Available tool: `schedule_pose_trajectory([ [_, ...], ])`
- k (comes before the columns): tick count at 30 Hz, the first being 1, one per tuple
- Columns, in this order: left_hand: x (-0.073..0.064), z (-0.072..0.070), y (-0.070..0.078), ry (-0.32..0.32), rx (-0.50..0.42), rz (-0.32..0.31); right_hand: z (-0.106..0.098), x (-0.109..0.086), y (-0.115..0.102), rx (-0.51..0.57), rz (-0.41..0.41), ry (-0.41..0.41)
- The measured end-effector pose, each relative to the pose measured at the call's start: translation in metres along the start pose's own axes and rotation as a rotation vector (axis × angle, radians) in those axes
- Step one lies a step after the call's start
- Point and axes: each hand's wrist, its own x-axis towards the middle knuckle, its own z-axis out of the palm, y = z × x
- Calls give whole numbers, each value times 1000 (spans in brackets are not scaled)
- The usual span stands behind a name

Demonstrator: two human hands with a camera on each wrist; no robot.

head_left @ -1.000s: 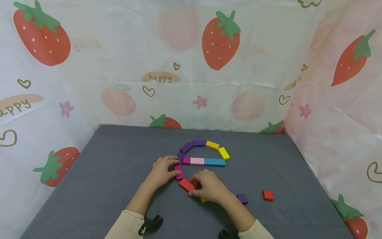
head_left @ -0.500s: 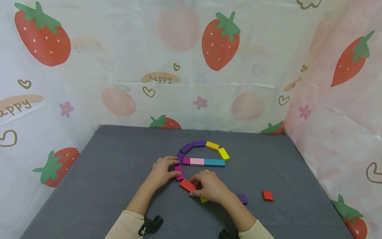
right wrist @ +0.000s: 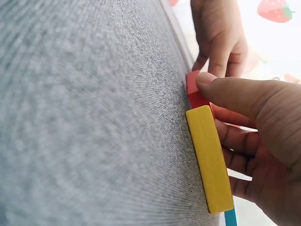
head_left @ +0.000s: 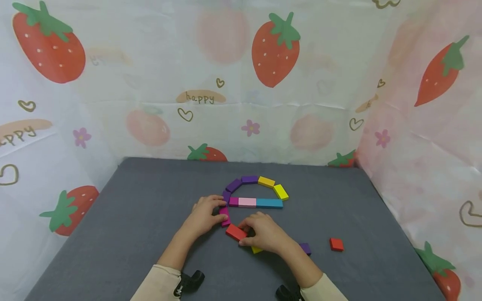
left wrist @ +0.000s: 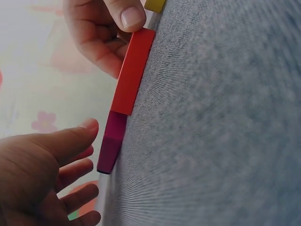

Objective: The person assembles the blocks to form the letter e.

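Note:
A red block (head_left: pixel 235 232) lies on the grey cloth, and my right hand (head_left: pixel 265 234) pinches its right end between thumb and fingers. My left hand (head_left: pixel 203 215) rests beside a magenta block (head_left: pixel 224 216), its fingers loosely spread; in the left wrist view the thumb is close to that block with a small gap. The magenta block meets the red one end to end. A yellow block (right wrist: pixel 209 160) lies just past the red block, partly hidden in the head view by my right hand. Purple blocks (head_left: pixel 234 185) curve upward from the magenta one.
Two yellow blocks (head_left: pixel 280 192) end the upper arc. A straight row of magenta, pink (head_left: pixel 247 202) and blue (head_left: pixel 269 203) blocks crosses it. A purple block (head_left: pixel 306 249) lies by the right forearm, with a small red block (head_left: pixel 336 244) farther right. Strawberry-printed cloth (head_left: pixel 211 129) walls the table.
The head view has shifted very slightly. Both hands keep their places at the blocks, and the arrangement looks the same.

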Motion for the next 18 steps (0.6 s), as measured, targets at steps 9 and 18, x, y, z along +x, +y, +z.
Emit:
schedule_pose_trajectory([
  [9,-7,-11,13,-41,80,97,-2,0,-1,1,-11,1],
  [18,-16,-15,16,-218,126,251,-1,0,1,2,-7,1],
])
